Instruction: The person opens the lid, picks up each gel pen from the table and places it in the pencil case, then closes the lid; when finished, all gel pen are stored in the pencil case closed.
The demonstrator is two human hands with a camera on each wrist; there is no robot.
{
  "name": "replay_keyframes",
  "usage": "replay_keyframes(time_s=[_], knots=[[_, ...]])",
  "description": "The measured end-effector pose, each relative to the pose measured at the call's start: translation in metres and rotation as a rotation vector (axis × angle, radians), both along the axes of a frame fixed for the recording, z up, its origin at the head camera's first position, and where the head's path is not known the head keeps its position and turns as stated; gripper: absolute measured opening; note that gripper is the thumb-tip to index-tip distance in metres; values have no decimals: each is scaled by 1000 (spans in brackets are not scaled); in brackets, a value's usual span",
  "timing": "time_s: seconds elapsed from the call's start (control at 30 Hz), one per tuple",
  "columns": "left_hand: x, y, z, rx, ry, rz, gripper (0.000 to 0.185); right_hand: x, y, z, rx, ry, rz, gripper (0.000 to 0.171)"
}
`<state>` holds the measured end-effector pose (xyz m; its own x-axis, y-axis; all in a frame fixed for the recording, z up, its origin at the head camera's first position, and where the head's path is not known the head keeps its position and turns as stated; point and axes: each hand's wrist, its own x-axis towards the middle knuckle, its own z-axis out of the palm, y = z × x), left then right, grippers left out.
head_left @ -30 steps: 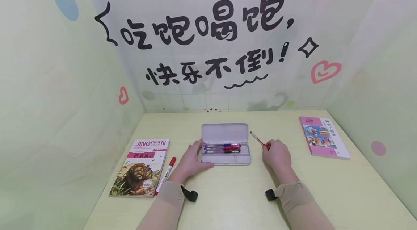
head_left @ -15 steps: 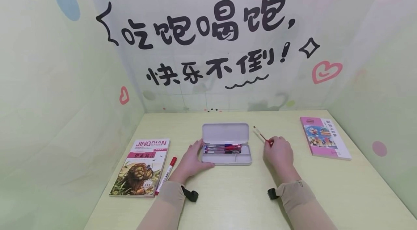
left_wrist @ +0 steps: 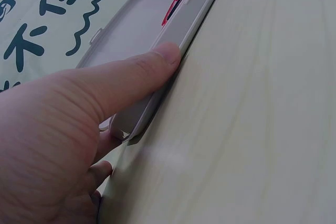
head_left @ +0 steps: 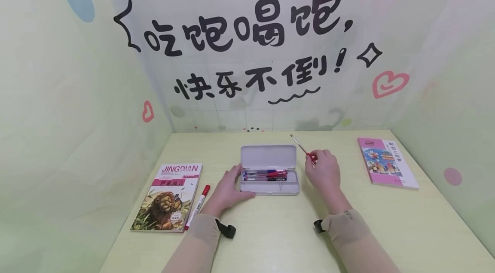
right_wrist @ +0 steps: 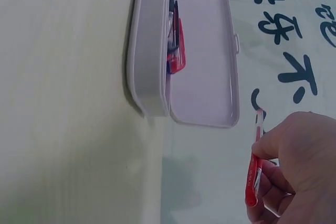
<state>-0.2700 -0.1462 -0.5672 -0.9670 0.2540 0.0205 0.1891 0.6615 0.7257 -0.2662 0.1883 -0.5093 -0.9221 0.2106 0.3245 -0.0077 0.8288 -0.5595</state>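
Observation:
An open pencil case in pale lilac stands mid-table, its lid tilted back. Several pens with red, blue and dark parts lie in its rear compartment. My left hand grips the case at its left end, the thumb along the front wall and the fingers round the side. To the right of the case, my right hand pinches a red pen with a clear barrel between thumb and fingers. The pen's far end points up and to the left, near the lid's right corner.
A magazine with a lion cover lies at the left, with a red-capped marker along its right edge. A pink and white book lies at the back right. Printed fabric walls enclose the table.
My right hand has risen slightly and moved left toward the case, bringing the red pen with it. My left hand keeps its place on the pencil case.

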Motion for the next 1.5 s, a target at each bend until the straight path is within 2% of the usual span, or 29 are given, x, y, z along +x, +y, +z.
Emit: replay_keyframes(time_s=[0.23,0.5,0.63,0.87,1.0,1.23,1.5], knots=[[-1,0,2,-11,2,-2,122,-2,-31,5,93,13,124,26],[-1,0,0,-10,-9,4,124,-4,-56,-10,241,20,283,11],[-1,0,1,-21,-9,3,124,-6,-63,-16,316,35,330,8],[-1,0,2,-27,1,-2,124,-4,-71,-16,423,69,387,9],[-1,0,5,-22,7,-8,123,-3,-74,-16,444,49,403,10],[-1,-1,4,-13,14,-10,121,-4,-77,-19,405,-22,412,12],[-1,-2,0,-12,12,-16,122,-3,-75,-19,391,1,419,13]])
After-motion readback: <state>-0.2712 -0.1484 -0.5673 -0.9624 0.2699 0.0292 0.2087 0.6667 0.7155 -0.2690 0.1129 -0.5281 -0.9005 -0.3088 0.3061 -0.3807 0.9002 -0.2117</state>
